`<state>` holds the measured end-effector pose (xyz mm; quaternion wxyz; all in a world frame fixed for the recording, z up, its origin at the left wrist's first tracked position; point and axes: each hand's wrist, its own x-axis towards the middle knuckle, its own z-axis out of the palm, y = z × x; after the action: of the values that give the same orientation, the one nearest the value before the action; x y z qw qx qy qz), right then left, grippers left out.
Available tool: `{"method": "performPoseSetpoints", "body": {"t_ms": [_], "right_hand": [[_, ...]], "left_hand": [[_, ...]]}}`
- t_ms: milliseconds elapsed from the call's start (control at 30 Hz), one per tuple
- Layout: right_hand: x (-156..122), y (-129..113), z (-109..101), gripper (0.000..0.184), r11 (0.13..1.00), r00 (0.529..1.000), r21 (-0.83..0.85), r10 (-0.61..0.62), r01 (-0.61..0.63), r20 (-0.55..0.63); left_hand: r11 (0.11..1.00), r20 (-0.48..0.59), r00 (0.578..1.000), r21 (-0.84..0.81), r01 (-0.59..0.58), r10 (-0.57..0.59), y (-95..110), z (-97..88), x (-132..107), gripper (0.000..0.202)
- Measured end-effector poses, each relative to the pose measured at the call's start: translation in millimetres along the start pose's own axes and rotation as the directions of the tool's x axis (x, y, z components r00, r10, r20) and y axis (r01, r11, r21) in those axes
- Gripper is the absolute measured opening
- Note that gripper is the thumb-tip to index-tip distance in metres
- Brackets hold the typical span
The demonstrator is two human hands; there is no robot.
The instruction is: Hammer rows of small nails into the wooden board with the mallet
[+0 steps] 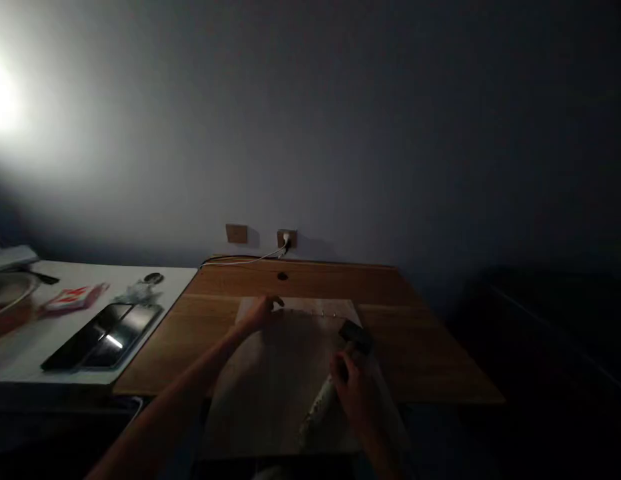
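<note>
My right hand (353,393) is closed around a dark rectangular block (356,336), its long axis slanting rightward above the fingers, well away from my open left hand (263,313), which rests on a pale rectangular board (300,307).

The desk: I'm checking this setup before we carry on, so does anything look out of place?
The pale sheet looks odd: it runs past the front edge of the desk instead of lying fully on top. The left hand rests near its back edge. The view is dim, so smaller faults may not show.
</note>
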<state>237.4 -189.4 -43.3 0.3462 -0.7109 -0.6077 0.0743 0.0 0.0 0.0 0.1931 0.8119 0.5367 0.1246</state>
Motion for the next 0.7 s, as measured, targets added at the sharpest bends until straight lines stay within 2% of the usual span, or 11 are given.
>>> {"method": "performPoseSetpoints", "body": {"t_ms": [100, 233, 333, 500, 567, 700], "right_hand": [[-2, -2, 1, 0.041, 0.999, 1.0, -0.025, 0.024, -0.024, -0.001], [-2, -6, -1, 0.038, 0.997, 0.999, -0.062, 0.038, -0.036, 0.025], [-2, -9, -4, 0.037, 0.996, 0.997, -0.061, 0.062, -0.059, 0.047], [-2, -10, -9, 0.035, 0.997, 0.992, -0.023, 0.075, -0.073, 0.099], [-1, -11, -10, 0.034, 0.998, 0.993, -0.011, 0.07, -0.069, 0.099], [0, -12, -11, 0.032, 0.994, 0.987, -0.032, 0.111, -0.108, 0.116]], "left_hand": [[0.995, 0.011, 0.998, 0.071, -0.07, 0.069, -2, -2.3, -2, 0.021], [0.973, 0.012, 0.989, 0.179, -0.147, 0.147, 3, -5.6, -4, 0.018], [0.962, 0.027, 0.993, 0.245, -0.12, 0.117, 12, -5.3, -1, 0.017], [0.99, -0.018, 0.998, 0.127, 0.064, -0.062, 16, -0.6, 7, 0.019], [0.993, -0.033, 0.998, 0.102, 0.058, -0.055, 14, 1.3, 7, 0.018], [0.993, -0.002, 0.999, 0.107, -0.042, 0.042, 8, 5.1, 4, 0.017]]}}
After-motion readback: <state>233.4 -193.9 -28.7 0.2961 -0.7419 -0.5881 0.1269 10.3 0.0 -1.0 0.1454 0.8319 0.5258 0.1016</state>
